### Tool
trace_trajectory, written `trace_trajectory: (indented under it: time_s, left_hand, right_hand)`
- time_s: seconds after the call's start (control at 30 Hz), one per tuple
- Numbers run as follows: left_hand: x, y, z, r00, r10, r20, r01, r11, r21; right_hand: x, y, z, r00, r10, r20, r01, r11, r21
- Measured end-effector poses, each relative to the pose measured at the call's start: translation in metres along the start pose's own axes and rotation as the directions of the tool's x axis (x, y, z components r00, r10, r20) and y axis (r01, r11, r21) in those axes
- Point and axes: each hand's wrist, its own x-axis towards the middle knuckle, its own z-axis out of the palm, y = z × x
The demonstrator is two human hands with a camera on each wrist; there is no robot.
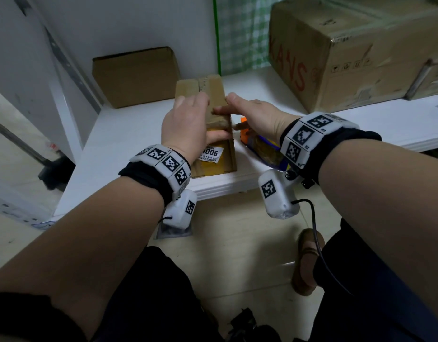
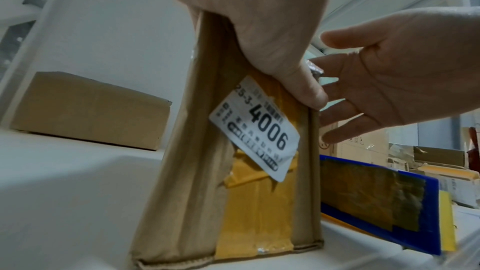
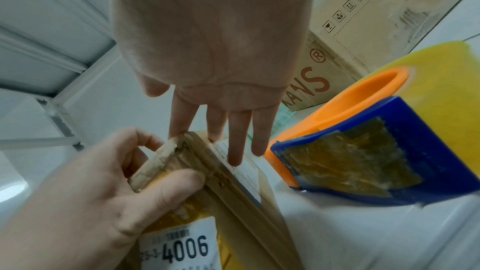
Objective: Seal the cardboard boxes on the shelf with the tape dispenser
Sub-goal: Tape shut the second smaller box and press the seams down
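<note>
The narrow cardboard box (image 1: 208,124) stood on the white shelf (image 1: 129,134), flaps closed, contents hidden; yellow tape and a "4006" label (image 2: 255,128) covered its near face. The left hand (image 1: 186,124) gripped its top; the right hand (image 1: 257,112) pressed spread fingers against its side. The tape dispenser (image 3: 363,149) lay at three o'clock.

Left grip (image 1: 188,124) clasped, right grip (image 1: 257,114) flat.

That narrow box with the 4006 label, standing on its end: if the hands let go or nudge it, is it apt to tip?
Probably tippy: the cardboard box stands tall on a small end face, near the shelf edge. The left hand grips its top while the right hand lays straight fingers against its side, suggesting it needs steadying. One hand holding it hints it is light. Its worn edges look soft.
</note>
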Motion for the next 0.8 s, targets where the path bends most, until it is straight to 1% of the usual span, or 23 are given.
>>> trace_trajectory:
  time_s: [0.07,0.13,0.23,0.33,0.47,0.6,0.67,0.73,0.8]
  left_hand:
    - [0.0,-0.001,-0.001,1.0,0.009,0.015,-0.008,1.0,-0.006]
    - [0.001,-0.004,-0.002,0.999,0.018,0.043,-0.017,1.0,-0.011]
    - [0.002,-0.009,-0.004,0.995,0.049,0.083,-0.05,0.999,0.005]
    - [0.001,-0.017,-0.007,0.993,0.075,0.095,-0.073,0.997,-0.024]
    - [-0.006,-0.024,-0.004,0.992,0.096,0.084,-0.089,0.992,-0.088]
    - [-0.011,-0.027,0.002,0.994,0.081,0.067,-0.071,0.988,-0.135]
    - [-0.01,-0.027,0.003,0.995,0.081,0.063,-0.071,0.987,-0.145]
    - [-0.01,-0.028,0.003,0.995,0.083,0.059,-0.073,0.986,-0.15]
    - [-0.01,-0.029,0.004,0.993,0.096,0.063,-0.085,0.984,-0.155]
  right_hand:
    - [-0.002,-0.003,-0.003,1.0,-0.005,-0.01,0.005,1.0,-0.031]
    - [-0.002,-0.004,-0.006,0.995,-0.034,-0.092,0.033,0.999,-0.019]
    - [-0.003,-0.009,-0.007,0.974,-0.021,-0.225,0.023,1.0,0.009]
    - [-0.002,-0.014,-0.004,0.96,-0.003,-0.279,-0.006,1.0,-0.03]
    - [-0.002,-0.019,0.005,0.963,0.045,-0.266,-0.051,0.999,-0.014]
    - [0.0,-0.023,0.014,0.945,0.056,-0.322,-0.074,0.996,-0.045]
    - [0.001,-0.026,0.017,0.939,0.064,-0.339,-0.077,0.997,-0.027]
    - [0.003,-0.03,0.02,0.948,0.094,-0.304,-0.099,0.995,-0.001]
    - [0.003,-0.033,0.023,0.964,0.123,-0.237,-0.122,0.992,0.017]
